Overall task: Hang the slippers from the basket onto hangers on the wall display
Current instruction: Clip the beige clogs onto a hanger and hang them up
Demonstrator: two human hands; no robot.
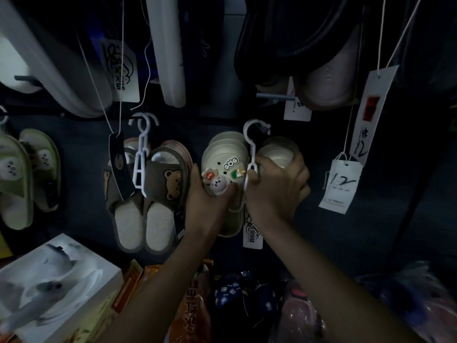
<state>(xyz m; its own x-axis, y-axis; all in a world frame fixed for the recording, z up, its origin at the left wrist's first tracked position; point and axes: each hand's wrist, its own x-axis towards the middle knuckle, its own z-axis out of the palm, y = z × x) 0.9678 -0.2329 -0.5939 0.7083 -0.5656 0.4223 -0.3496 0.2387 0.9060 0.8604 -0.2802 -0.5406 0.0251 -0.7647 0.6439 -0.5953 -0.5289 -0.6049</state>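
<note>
Cream clogs (222,154) on hanger (252,154), just below peg (268,131). Left hand (207,199) gripping left clog; right hand (279,189) pinching hanger stem against right clog. Hook (245,133) at peg tip; seating unclear. Push hook fully onto peg, level pair, release only after feeling weight taken. Avoid bumping bear slippers (160,174) left of peg.

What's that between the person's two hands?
Head view: a cream charm-covered slipper lies between the left hand and right hand, beside the white hanger the right hand grips.
</note>
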